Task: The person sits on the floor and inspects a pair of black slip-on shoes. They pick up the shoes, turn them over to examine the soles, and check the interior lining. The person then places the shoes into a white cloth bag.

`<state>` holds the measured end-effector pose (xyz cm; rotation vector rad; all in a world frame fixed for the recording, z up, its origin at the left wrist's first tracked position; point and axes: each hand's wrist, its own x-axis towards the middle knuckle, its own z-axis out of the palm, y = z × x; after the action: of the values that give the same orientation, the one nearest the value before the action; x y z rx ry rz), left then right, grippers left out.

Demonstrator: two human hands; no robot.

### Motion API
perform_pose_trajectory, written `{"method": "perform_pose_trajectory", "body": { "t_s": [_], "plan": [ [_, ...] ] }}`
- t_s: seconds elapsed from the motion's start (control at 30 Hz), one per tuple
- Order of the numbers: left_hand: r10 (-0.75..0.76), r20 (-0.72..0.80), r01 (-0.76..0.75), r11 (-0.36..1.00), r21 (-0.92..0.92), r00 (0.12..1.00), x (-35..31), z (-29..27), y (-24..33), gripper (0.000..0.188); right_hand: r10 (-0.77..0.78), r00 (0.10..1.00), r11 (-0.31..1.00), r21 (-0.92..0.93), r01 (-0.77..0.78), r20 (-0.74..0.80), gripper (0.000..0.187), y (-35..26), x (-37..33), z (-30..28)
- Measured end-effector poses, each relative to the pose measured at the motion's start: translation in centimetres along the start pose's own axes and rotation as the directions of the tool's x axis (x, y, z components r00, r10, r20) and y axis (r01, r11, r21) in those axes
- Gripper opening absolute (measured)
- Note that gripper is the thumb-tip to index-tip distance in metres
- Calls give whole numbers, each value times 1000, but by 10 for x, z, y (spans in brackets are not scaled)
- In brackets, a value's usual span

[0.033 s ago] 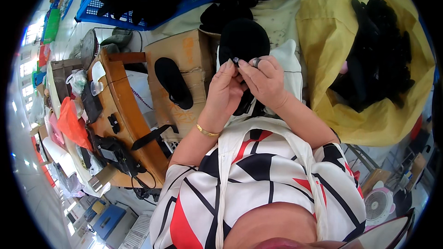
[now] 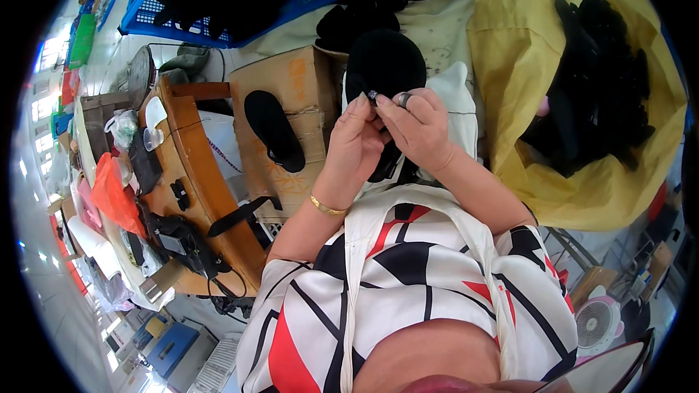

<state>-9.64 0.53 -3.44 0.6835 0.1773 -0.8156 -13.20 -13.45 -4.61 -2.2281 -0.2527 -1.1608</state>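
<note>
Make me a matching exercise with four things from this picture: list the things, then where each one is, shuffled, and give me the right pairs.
Things
1. Gold bracelet
2. Ring
3. Yellow bag
4. Long black piece

Places
A. On the cardboard box
B. On a finger of the right hand
C. Around the left wrist
D. At the person's right, holding black items

Pairs: 1-C, 2-B, 3-D, 4-A
</note>
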Motion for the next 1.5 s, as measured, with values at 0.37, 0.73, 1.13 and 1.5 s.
{"method": "perform_pose_trajectory", "body": {
  "t_s": [0.37,0.73,1.13,1.5],
  "plan": [
    [39,-256,-19,996,82,966,9,30,5,27,-53,998,999,-11,53,22,33,-5,-8,4],
    [54,-269,-30,995,95,962,11,17,-5,27,-14,1000,1000,-3,14,12,38,7,-14,2],
    [76,-274,-52,994,94,959,9,27,-8,27,-15,1000,1000,-15,15,2,40,8,-14,-1],
    [89,-212,-61,989,134,973,13,21,-9,46,186,981,978,83,-190,59,35,9,-15,-2]
  ]
}}
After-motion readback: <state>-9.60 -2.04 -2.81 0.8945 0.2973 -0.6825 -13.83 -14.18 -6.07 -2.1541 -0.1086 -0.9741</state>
